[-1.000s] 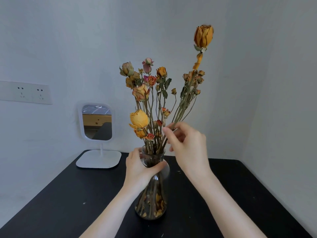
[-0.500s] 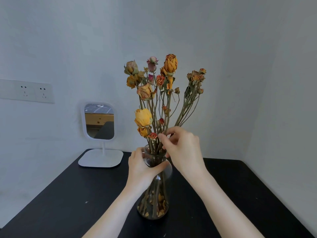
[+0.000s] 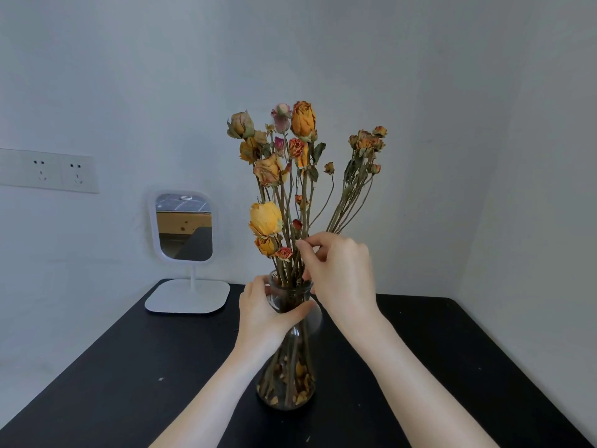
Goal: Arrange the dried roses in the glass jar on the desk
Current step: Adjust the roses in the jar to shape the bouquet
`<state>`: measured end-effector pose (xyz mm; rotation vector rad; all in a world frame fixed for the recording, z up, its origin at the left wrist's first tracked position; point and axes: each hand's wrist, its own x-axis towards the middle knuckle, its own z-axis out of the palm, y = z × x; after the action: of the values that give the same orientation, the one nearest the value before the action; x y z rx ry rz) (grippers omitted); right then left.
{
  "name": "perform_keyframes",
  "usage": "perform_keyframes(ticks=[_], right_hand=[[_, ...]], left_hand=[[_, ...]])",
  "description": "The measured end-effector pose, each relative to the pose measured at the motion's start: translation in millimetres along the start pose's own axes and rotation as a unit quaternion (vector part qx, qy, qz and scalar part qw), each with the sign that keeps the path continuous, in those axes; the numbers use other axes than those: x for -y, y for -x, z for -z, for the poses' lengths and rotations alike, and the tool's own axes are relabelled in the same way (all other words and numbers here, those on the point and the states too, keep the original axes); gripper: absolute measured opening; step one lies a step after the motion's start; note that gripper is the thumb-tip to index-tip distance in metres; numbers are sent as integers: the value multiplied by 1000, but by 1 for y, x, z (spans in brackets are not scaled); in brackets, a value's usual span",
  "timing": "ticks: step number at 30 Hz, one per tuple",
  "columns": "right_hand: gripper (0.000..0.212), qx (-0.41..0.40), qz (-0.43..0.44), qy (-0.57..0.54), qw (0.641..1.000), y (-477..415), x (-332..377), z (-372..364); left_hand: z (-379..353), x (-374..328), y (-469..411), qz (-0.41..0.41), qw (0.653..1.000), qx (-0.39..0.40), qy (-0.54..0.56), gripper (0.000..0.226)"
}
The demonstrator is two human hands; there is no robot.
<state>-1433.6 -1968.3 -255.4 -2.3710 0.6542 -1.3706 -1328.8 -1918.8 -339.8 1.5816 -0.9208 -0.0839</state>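
A: Where is the jar?

B: The jar (image 3: 286, 376) stands upright on the black desk (image 3: 97, 376), near the middle, a bit toward the front. Loose petals and stem ends lie at its bottom.

A: And the roses?

B: The roses (image 3: 284, 176) stand in the jar, stems bunched at the neck and fanning out above. Yellow and orange heads sit left and centre; a thin spray of small buds leans off to the right.

A: What is the left hand doing?

B: The left hand (image 3: 265, 315) wraps around the jar's neck, thumb across the front, fingers behind the glass, closed on it.

A: The right hand?

B: The right hand (image 3: 339, 273) is just above the jar's mouth. Its thumb and forefinger are pinched together among the stems; which stem they grip I cannot tell, as the fingers cover that spot.

A: Anything else on the desk?

B: A white mirror (image 3: 184, 227) on a flat base stands at the back left corner, well apart from the jar. A double socket (image 3: 48, 169) is on the wall to the left.
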Motion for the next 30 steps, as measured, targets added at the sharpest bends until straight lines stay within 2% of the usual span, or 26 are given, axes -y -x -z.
perform_keyframes(ticks=[5, 8, 11, 15, 21, 24, 27, 30], right_hand=[[26, -28, -18, -97, 995, 20, -13, 7], [27, -38, -52, -108, 992, 29, -26, 8], [23, -20, -91, -120, 988, 32, -35, 8], [6, 35, -129, -109, 985, 32, -47, 6], [43, 216, -197, -206, 934, 25, -53, 7], [54, 277, -178, -204, 922, 22, -55, 10], [43, 291, -142, -204, 924, 19, -53, 10], [29, 264, -131, -229, 928, 16, -50, 8]], left_hand=[[14, 1, -1, 10, 997, 75, 12, 64], [23, 2, 0, 24, 994, 102, 21, 52], [23, 3, 3, 31, 994, 99, 39, 50], [23, 2, 6, 24, 992, 116, 48, 50], [36, -6, 3, 42, 969, 226, 90, 51], [45, -11, -2, 40, 972, 215, 87, 53], [49, -18, -7, 18, 980, 177, 86, 32], [48, -24, -12, -3, 982, 169, 82, 14]])
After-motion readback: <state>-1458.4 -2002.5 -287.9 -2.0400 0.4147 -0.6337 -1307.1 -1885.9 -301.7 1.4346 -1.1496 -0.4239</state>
